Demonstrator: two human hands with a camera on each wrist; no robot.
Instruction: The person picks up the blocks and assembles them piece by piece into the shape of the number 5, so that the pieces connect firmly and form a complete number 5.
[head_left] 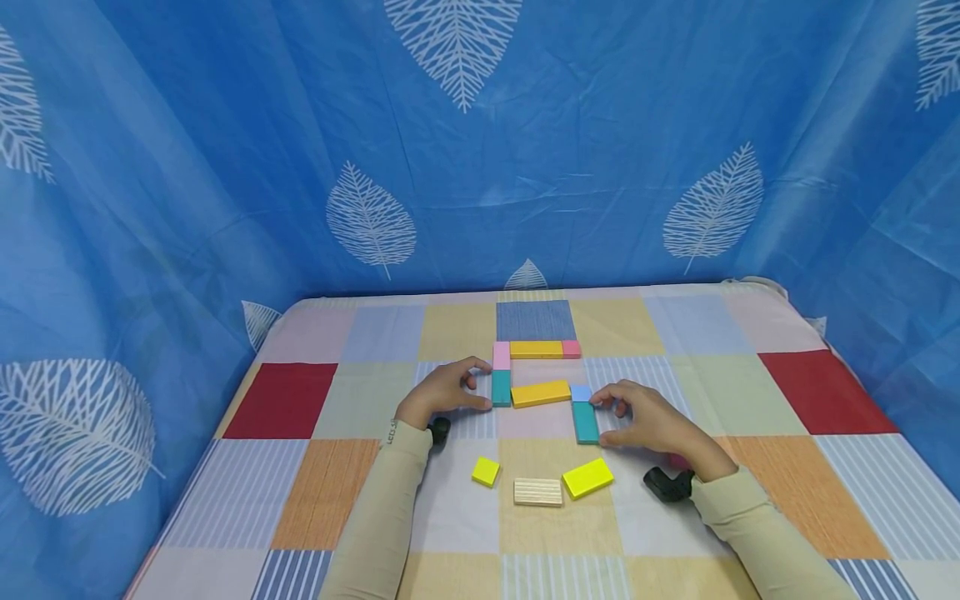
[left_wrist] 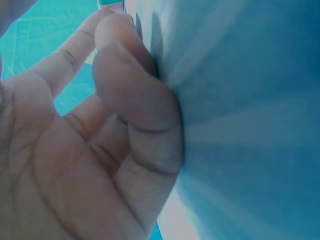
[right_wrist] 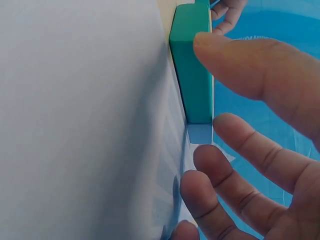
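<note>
My left hand (head_left: 447, 389) is at the left side of a teal block (head_left: 501, 388), thumb and forefinger at its edge; above it lies a pink block (head_left: 501, 356). A long orange block (head_left: 536, 350) runs from there to a small red-pink one (head_left: 572, 349). Another orange block (head_left: 541, 393) lies slanted between the teal block and a small blue block (head_left: 580, 392). Below the blue one is a second teal block (head_left: 585, 422), with my right hand (head_left: 645, 417) beside it, thumb at its lower corner. In the right wrist view the thumb touches the teal block (right_wrist: 192, 75); the other fingers are loosely bent.
Nearer me lie a small yellow block (head_left: 486, 472), a ribbed pale wooden block (head_left: 537, 492) and a larger yellow block (head_left: 588, 478). A reddish object (head_left: 678, 461) is partly hidden under my right wrist. A blue curtain (head_left: 525, 167) hangs behind the table.
</note>
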